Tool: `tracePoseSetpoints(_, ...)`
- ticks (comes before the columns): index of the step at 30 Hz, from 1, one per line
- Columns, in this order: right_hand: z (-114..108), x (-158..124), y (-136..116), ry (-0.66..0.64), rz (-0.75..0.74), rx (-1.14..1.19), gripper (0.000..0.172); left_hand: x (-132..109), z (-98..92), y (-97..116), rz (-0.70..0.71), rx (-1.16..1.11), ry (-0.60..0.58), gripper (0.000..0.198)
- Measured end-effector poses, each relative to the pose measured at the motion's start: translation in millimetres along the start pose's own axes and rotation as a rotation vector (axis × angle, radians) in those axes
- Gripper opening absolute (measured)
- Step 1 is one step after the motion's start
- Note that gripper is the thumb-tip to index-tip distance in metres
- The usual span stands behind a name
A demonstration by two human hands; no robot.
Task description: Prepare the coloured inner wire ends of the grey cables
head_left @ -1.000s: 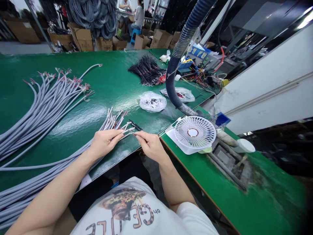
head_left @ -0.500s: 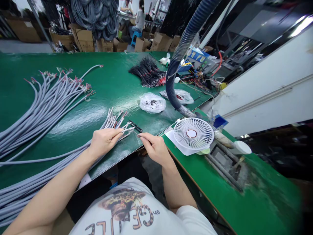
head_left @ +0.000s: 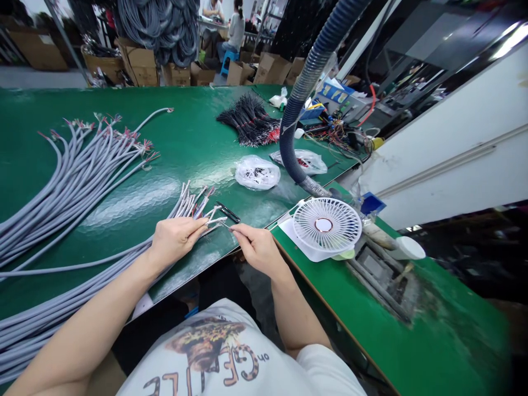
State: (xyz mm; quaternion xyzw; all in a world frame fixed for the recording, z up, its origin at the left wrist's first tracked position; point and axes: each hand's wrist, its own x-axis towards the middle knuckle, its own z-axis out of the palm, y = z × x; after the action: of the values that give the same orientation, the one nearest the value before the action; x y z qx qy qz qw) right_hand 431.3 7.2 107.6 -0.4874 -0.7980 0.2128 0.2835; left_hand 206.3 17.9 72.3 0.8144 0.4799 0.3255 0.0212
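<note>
My left hand (head_left: 177, 239) is closed in a pinch round the stripped end of a grey cable (head_left: 215, 221), whose pale frayed strands stick out past the fingertips. To its right, my right hand (head_left: 258, 248) pinches a thin, dark, metallic-looking sliver (head_left: 226, 226); its tip meets the strands, and I cannot tell whether it is a tool or a wire. More grey cables (head_left: 82, 300) run under and beside my left forearm, their stripped ends (head_left: 187, 201) fanned out just beyond the hand. Behind the strands lies a slim black tool (head_left: 227, 212) on the green table (head_left: 198, 137).
Another bundle of grey cables (head_left: 91, 159) lies at the left. Further back are a bundle of black wires (head_left: 249, 121) and plastic bags of small parts (head_left: 257, 172). A ribbed hose (head_left: 301, 93) hangs down near a white fan (head_left: 326, 226) on the right-hand bench.
My right hand has shifted very slightly left, toward the cable end. My left hand keeps its hold in the same place.
</note>
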Motion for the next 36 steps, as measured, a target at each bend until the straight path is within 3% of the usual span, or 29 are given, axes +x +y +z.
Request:
tracePoseSetpoints(8,11,11,0,-0.066,-0.057,0.123,0.025,-2,2.6,-1,0.036,0.005,-0.035,0.028)
tracePoseSetpoints(12,13,2,-19,-0.179,-0.311,0.354,0.026,-1,2.9,-1,-0.135,-0.065,-0.064,0.029)
tracePoseSetpoints(14,14,-3,-25,-0.177,-0.357,0.418,0.026,1,2.0,-1,-0.247,-0.119,-0.064,0.031)
tracePoseSetpoints(17,21,-3,-21,-0.047,-0.186,0.422,0.027,3,-0.3,-2,-0.370,-0.198,-0.062,0.035)
tracePoseSetpoints(21,39,6,-1,0.032,-0.001,0.380,0.028,3,-1.9,-4,-0.402,-0.237,-0.069,0.037)
tracePoseSetpoints(36,61,16,8,0.101,0.068,0.440,0.030,4,-2.8,-2,-0.395,-0.237,-0.065,0.037)
